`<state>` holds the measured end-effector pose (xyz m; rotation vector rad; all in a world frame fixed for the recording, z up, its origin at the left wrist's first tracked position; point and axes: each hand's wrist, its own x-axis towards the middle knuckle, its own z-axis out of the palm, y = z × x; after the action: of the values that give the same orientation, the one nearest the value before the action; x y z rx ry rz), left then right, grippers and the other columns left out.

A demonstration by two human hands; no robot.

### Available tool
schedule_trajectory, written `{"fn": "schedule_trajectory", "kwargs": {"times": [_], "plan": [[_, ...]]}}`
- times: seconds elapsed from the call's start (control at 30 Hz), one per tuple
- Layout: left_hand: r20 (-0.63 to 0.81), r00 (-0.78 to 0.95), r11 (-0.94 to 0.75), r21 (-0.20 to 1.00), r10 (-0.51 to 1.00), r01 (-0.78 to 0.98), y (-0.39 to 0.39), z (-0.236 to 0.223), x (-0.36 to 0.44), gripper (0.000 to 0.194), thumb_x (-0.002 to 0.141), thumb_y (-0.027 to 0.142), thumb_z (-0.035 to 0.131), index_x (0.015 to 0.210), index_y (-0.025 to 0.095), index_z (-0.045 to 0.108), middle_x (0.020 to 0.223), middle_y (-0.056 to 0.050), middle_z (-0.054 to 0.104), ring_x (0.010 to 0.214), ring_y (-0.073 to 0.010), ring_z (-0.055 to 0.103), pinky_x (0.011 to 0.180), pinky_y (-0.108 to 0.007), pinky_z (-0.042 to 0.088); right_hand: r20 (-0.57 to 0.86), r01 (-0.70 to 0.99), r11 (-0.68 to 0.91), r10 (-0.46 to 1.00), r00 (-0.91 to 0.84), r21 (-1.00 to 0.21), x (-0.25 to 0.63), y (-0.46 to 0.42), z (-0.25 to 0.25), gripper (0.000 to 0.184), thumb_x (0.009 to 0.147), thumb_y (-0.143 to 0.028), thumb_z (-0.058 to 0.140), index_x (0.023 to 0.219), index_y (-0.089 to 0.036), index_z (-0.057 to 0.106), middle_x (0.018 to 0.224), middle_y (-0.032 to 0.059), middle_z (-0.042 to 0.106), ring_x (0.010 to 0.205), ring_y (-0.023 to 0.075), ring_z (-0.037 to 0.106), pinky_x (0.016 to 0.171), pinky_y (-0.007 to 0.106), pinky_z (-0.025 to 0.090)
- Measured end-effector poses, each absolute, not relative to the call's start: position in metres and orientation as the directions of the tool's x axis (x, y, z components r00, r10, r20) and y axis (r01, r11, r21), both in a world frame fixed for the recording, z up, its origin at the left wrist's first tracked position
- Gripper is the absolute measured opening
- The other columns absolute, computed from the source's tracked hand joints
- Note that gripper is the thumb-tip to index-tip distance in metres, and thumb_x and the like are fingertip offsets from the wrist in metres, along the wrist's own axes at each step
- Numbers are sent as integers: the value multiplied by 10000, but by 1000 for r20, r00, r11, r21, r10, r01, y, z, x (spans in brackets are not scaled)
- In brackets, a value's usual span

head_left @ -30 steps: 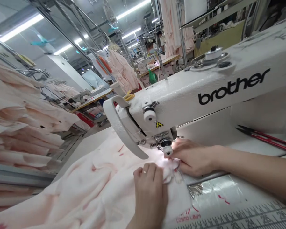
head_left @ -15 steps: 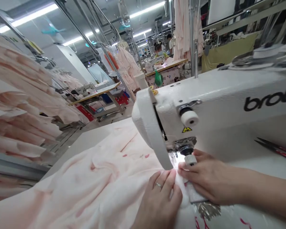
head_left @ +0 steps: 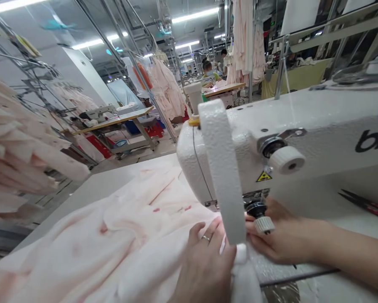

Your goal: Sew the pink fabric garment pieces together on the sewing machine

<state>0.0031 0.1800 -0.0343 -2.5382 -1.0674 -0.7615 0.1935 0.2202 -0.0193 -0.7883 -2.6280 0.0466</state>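
Note:
A white Brother sewing machine (head_left: 302, 122) fills the right half of the view, its head and white finger guard (head_left: 222, 168) close to the camera. Pale pink fabric (head_left: 113, 240) with red marks lies bunched on the table to the left of the needle. My left hand (head_left: 204, 263), a ring on one finger, lies on the fabric with its fingers stretched toward the needle. My right hand (head_left: 279, 240) rests under the machine head beside the presser foot, fingers curled on the edge of the fabric. The guard hides the needle and the fingertips.
Red-handled thread snips (head_left: 366, 204) lie on the machine bed at the right. Stacks of pink garments (head_left: 21, 160) fill racks on the left. More sewing tables (head_left: 113, 122), hanging pink garments (head_left: 170, 88) and seated people (head_left: 208, 69) are farther back.
The view has swung right and closer, so the machine head now looms larger. Both hands have stayed at the needle, the left one sliding forward along the fabric.

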Motion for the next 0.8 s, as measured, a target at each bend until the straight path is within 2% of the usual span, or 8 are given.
{"fn": "schedule_trajectory", "kwargs": {"times": [0.13, 0.3, 0.43, 0.53, 0.6, 0.8], "plan": [[481, 586, -677, 22, 652, 735, 179, -28, 3, 286, 641, 67, 406, 846, 169, 577, 947, -95, 629, 941, -228, 546, 857, -442, 339, 375, 527, 822, 568, -732, -216, 195, 221, -21, 220, 789, -161, 396, 757, -179, 612, 783, 63, 613, 748, 205, 516, 812, 356, 330], [511, 579, -693, 47, 636, 720, 180, -26, 5, 234, 661, 99, 414, 822, 158, 573, 912, -102, 613, 867, -244, 533, 804, -439, 343, 301, 479, 804, 582, -755, -353, 192, 211, -10, 227, 803, -133, 371, 929, -169, 556, 897, 63, 612, 835, 192, 530, 770, 285, 385], [515, 601, -694, -17, 611, 719, 177, -28, 6, 226, 719, 171, 398, 834, 127, 589, 835, -117, 594, 758, -251, 509, 675, -407, 343, 322, 488, 829, 557, -766, -274, 187, 208, -3, 194, 770, -103, 379, 841, -145, 555, 774, 78, 618, 712, 196, 542, 672, 281, 398], [459, 588, -667, 14, 666, 745, 171, -28, 4, 207, 746, 165, 390, 797, 120, 586, 792, -108, 584, 745, -243, 501, 675, -406, 335, 303, 501, 840, 543, -783, -209, 188, 212, -2, 181, 729, -87, 415, 833, -137, 554, 693, 68, 604, 660, 200, 532, 624, 282, 385], [502, 571, -666, 13, 650, 746, 167, -27, 0, 207, 764, 157, 375, 767, 112, 577, 771, -109, 577, 757, -243, 503, 685, -406, 332, 279, 508, 841, 542, -793, -189, 190, 215, -2, 191, 715, -86, 440, 858, -137, 556, 696, 61, 600, 640, 195, 521, 610, 278, 376], [654, 579, -722, -72, 487, 688, 159, -28, -9, 230, 840, 137, 353, 783, 105, 574, 788, -81, 604, 810, -204, 536, 720, -365, 336, 225, 484, 834, 542, -810, -265, 198, 220, -5, 197, 769, -125, 449, 933, -158, 553, 825, 49, 606, 742, 189, 508, 707, 286, 364]]}}
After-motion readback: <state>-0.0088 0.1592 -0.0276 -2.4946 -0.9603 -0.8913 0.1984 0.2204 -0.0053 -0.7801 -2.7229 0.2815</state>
